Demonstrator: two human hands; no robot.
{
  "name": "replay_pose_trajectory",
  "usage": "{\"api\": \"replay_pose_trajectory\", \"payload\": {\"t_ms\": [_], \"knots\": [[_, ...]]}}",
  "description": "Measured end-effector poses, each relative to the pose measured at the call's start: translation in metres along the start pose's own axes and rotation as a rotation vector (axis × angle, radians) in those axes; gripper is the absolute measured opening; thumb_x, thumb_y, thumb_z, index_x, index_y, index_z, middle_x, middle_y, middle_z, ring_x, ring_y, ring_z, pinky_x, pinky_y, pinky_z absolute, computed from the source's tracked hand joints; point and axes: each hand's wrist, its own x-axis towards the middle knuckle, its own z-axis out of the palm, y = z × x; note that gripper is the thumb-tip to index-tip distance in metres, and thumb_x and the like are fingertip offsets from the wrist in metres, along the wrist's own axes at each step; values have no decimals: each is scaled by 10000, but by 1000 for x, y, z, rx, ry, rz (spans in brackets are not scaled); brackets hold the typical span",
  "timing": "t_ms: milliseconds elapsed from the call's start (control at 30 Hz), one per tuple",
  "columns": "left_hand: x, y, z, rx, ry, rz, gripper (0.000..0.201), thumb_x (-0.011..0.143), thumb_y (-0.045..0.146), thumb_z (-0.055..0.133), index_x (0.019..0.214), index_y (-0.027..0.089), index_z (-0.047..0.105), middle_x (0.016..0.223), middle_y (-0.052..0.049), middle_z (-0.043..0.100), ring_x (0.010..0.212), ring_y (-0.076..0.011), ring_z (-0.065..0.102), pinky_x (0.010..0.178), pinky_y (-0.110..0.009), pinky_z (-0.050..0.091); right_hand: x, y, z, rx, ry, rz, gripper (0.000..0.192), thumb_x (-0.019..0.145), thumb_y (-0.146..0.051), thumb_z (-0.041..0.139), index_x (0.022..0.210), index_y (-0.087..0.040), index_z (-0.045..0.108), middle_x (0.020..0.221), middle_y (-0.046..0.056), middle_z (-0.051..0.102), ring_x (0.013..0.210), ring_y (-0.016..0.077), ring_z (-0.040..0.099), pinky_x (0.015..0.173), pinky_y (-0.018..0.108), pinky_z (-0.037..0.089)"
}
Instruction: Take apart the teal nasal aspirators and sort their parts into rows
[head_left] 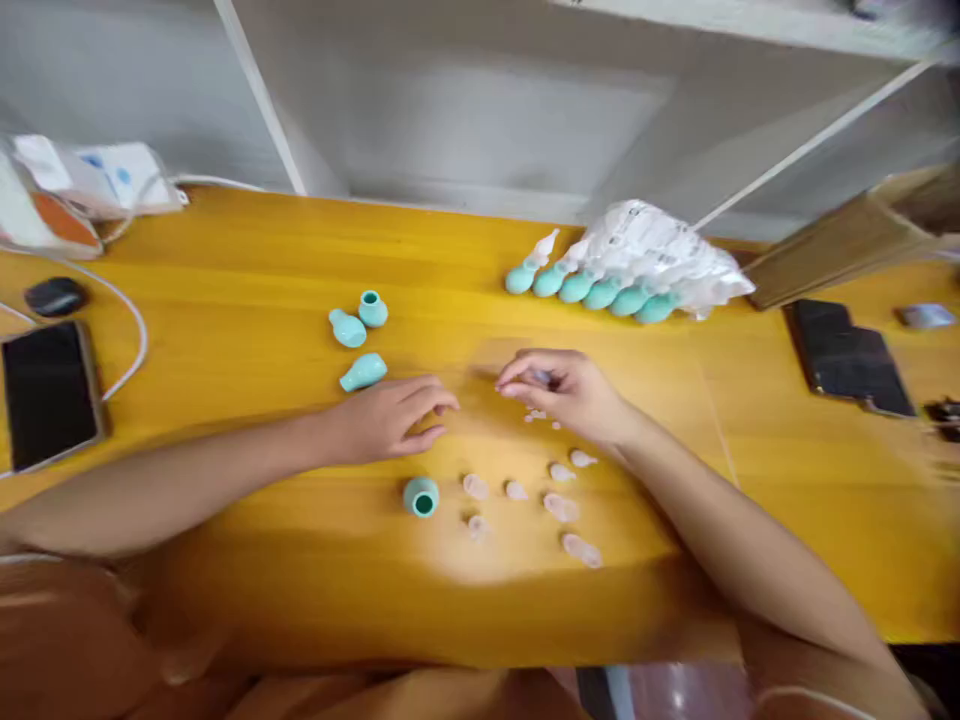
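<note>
My left hand (397, 415) hovers over the table, thumb and fingers apart and loosely bent, holding nothing I can see. To its right, the fingers of my right hand (574, 390) are pinched together; a pale bit shows between them, too blurred to name. Tiny clear pieces (536, 414) lie just under the right hand. A turquoise rubber bulb (421, 497) with its open mouth toward me sits below my left hand. Several translucent pinkish nozzle pieces (516, 490) are scattered to the right of it. Another turquoise bulb (364, 372) lies close behind my left hand.
Two more bulbs (347, 328) lie further back. A row of bulbs fitted with clear tips (577, 288) leans by a white plastic bag (652, 245). A phone (52, 395), mouse (56, 296) and cable are left; a cardboard box (847, 235) and black items (855, 360) are right.
</note>
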Motion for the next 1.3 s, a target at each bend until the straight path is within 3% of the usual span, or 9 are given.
{"api": "replay_pose_trajectory", "payload": {"t_ms": [133, 300, 433, 700, 967, 1133, 1300], "knots": [[2, 0, -3, -30, 56, -3, 244, 1156, 291, 630, 1381, 199, 617, 1093, -58, 700, 766, -130, 624, 720, -250, 552, 13, -9, 26, 11, -99, -96, 326, 1069, -496, 770, 1008, -181, 824, 691, -59, 529, 617, 107, 426, 625, 264, 367], [4, 2, -4, -67, 40, 45, 81, 1143, 244, 661, 1207, 202, 685, 1103, -71, 723, 934, -162, 704, 833, -261, 591, 15, -3, 51, 27, -157, -137, 360, 1089, -520, 747, 1001, -176, 813, 682, -77, 454, 613, 104, 409, 636, 258, 374], [5, 3, -5, -80, 31, 10, 47, 1125, 234, 689, 1112, 190, 681, 1044, -52, 697, 884, -150, 680, 788, -241, 571, 11, 4, 62, 31, -121, -167, 353, 1100, -505, 735, 992, -176, 801, 697, -78, 446, 619, 101, 404, 636, 254, 372], [6, 6, -7, -74, 92, -5, 85, 1059, 104, 682, 1078, 187, 685, 1048, -44, 671, 815, -120, 652, 764, -217, 565, 7, 0, 55, 84, -185, -169, 133, 1117, -282, 672, 1156, -185, 755, 720, -90, 446, 608, 98, 395, 622, 247, 377], [7, 8, -7, -129, 114, -67, 95, 1033, 99, 685, 1008, 188, 661, 1017, -32, 669, 774, -99, 641, 721, -196, 562, 5, 7, 46, 193, -221, -154, 264, 1124, -215, 524, 1349, -208, 662, 862, -40, 530, 686, 127, 453, 656, 269, 395], [5, 4, -7, -108, 51, -34, 49, 1108, 186, 675, 1084, 181, 718, 1037, -59, 722, 823, -125, 681, 771, -225, 580, 4, 11, 47, 275, -221, -175, 327, 1121, -177, 385, 1293, -188, 663, 836, -24, 534, 708, 150, 469, 696, 298, 420], [5, 1, -8, -171, -8, 5, 177, 1144, 295, 677, 1095, 172, 795, 1026, -86, 784, 879, -161, 741, 815, -253, 585, 3, 12, 53, 229, -151, -152, 234, 1156, -180, 442, 1301, -204, 624, 913, -8, 614, 723, 133, 570, 711, 289, 487]]}}
